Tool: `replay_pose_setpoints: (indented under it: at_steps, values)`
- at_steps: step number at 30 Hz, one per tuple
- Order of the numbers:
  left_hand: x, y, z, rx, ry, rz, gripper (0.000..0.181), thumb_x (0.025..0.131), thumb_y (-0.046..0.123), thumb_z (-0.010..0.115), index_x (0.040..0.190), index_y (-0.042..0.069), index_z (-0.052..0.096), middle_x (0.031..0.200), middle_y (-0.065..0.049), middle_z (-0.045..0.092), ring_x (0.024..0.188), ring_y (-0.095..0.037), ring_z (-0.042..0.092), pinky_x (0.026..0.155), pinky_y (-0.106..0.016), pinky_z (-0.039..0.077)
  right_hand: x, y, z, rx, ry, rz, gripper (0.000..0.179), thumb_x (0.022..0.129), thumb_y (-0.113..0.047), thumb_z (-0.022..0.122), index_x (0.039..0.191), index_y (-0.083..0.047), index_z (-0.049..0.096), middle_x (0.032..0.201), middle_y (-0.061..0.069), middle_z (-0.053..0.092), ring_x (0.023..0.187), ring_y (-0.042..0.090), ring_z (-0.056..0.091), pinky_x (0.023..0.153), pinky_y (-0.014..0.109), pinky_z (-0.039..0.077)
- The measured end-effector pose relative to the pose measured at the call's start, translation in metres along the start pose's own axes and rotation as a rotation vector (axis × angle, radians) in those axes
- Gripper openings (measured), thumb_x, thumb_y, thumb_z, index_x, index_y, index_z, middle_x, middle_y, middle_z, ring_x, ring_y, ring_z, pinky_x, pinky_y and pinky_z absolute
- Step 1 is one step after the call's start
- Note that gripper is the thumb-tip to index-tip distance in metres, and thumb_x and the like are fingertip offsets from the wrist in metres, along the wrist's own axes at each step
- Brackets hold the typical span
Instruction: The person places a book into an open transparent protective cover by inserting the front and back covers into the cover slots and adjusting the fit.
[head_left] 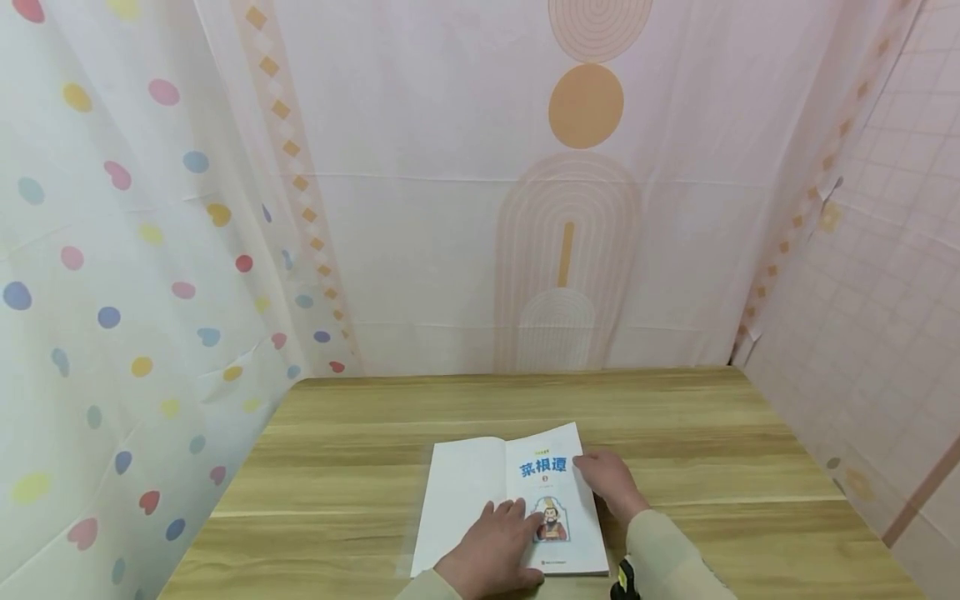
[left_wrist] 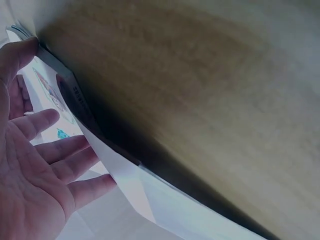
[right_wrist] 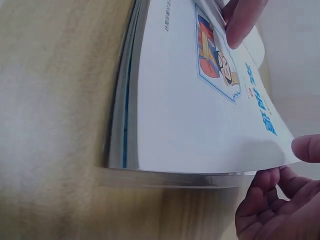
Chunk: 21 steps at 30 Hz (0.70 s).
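Note:
An open book lies on the wooden table, its left-hand page blank. The right-hand title page carries blue Chinese characters and a framed cartoon of a bearded figure. My left hand rests across the lower middle of the book, fingers spread and nearly straight; its palm side shows in the left wrist view. At the book's right edge, my right hand pinches the title page, thumb on top and fingers curled beneath. In the right wrist view the page's edge bends up slightly near that thumb.
The wood-grain table extends around the book on both sides and behind. A pale patterned curtain hangs at the back, a dotted one on the left, and a grid-patterned one on the right. A black-and-yellow object sits by the right sleeve.

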<state>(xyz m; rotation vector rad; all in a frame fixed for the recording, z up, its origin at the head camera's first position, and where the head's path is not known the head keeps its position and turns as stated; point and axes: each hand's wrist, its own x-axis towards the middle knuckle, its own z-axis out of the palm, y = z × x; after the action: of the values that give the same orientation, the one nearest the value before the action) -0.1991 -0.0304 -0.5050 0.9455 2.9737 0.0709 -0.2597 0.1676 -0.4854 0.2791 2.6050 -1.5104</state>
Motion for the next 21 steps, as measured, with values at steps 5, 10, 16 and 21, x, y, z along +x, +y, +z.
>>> replay_pose_setpoints:
  at_steps: [5, 10, 16, 21]
  values:
    - [-0.001, -0.002, -0.002, -0.036, -0.017, -0.013, 0.070, 0.076, 0.060, 0.077, 0.132, 0.020, 0.061, 0.127, -0.007, 0.060, 0.121, -0.024, 0.054, 0.101, -0.048, 0.044, -0.002, -0.006, -0.002, 0.004, -0.021, -0.010, 0.041, 0.099, -0.019, 0.051, 0.123, 0.013, 0.058, 0.112, 0.026, 0.063, 0.101, 0.037, 0.061, 0.085, 0.051, 0.052]
    - [-0.001, -0.006, -0.004, -0.057, 0.013, -0.028, 0.062, 0.086, 0.062, 0.066, 0.129, 0.018, 0.063, 0.124, -0.005, 0.061, 0.120, -0.022, 0.055, 0.101, -0.048, 0.043, -0.006, -0.018, -0.002, 0.041, -0.029, -0.034, 0.034, 0.100, -0.018, 0.050, 0.119, 0.009, 0.060, 0.098, 0.017, 0.065, 0.082, 0.025, 0.061, 0.064, 0.036, 0.053]
    - [-0.001, -0.009, -0.015, -0.101, 0.064, -0.033, 0.045, 0.100, 0.047, 0.051, 0.128, 0.014, 0.063, 0.121, -0.008, 0.064, 0.115, -0.025, 0.059, 0.091, -0.044, 0.049, -0.010, -0.034, 0.002, 0.077, -0.011, -0.087, 0.038, 0.102, -0.021, 0.048, 0.122, 0.009, 0.061, 0.096, 0.015, 0.068, 0.076, 0.021, 0.064, 0.061, 0.035, 0.055]
    - [0.002, -0.014, -0.023, -0.248, 0.063, -0.034, 0.045, 0.104, 0.043, 0.043, 0.128, 0.010, 0.061, 0.117, -0.006, 0.066, 0.110, -0.024, 0.062, 0.087, -0.043, 0.051, -0.014, -0.043, 0.009, 0.178, -0.018, -0.139, 0.036, 0.102, -0.020, 0.044, 0.107, 0.006, 0.068, 0.081, 0.009, 0.068, 0.066, 0.017, 0.063, 0.058, 0.034, 0.055]
